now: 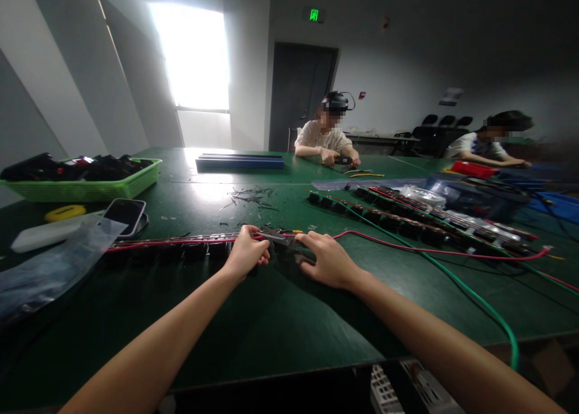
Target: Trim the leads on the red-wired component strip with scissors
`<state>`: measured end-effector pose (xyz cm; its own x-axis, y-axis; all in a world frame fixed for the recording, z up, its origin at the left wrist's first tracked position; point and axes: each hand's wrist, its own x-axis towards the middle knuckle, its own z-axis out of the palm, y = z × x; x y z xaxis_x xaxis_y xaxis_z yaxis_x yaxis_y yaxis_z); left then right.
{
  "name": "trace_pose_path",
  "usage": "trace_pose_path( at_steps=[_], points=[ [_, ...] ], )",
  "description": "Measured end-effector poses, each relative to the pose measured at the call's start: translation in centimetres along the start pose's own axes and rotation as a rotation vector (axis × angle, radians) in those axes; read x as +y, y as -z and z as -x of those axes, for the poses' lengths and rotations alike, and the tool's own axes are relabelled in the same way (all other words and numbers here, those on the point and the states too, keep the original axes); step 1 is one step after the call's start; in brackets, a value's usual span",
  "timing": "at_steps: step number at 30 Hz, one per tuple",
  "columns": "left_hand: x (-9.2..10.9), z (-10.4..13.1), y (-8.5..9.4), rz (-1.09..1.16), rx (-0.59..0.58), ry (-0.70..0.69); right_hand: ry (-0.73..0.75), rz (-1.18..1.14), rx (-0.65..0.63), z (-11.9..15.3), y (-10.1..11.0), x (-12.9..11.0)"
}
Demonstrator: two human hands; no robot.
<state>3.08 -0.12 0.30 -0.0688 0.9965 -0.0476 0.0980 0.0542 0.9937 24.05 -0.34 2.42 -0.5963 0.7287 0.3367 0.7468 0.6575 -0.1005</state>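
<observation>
My left hand (248, 252) is closed around the right end of a long black strip (181, 248) that has red and bare metal-coloured wires along its top. My right hand (326, 260) has its fingers curled around what looks like a pair of pliers (279, 239); the handles are mostly hidden. The grey jaws point left and lie close to my left fingers. A red wire (389, 240) runs along the strip, passes by both hands and goes on to the right. Just above my right fingertips shows a small yellow piece (297, 231).
Dark thin offcuts (251, 198) lie beyond my hands. At left are a green basket (126, 188), a phone (125, 215) and a plastic bag (49, 275). More wired strips (384, 215) and a green wire (470, 290) lie at right. Two people (328, 134) sit across the table.
</observation>
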Motion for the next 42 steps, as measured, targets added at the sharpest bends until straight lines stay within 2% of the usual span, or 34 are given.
trace_pose_path(
  at_steps=[25, 42],
  points=[
    [0.10, 0.10, -0.04, -0.017, 0.000, -0.012, 0.020, -0.053, -0.014, -0.05, -0.15, 0.48],
    [-0.11, -0.11, 0.01, -0.020, 0.002, -0.007, -0.019, -0.262, -0.008, -0.07, -0.78, 0.80]
  ],
)
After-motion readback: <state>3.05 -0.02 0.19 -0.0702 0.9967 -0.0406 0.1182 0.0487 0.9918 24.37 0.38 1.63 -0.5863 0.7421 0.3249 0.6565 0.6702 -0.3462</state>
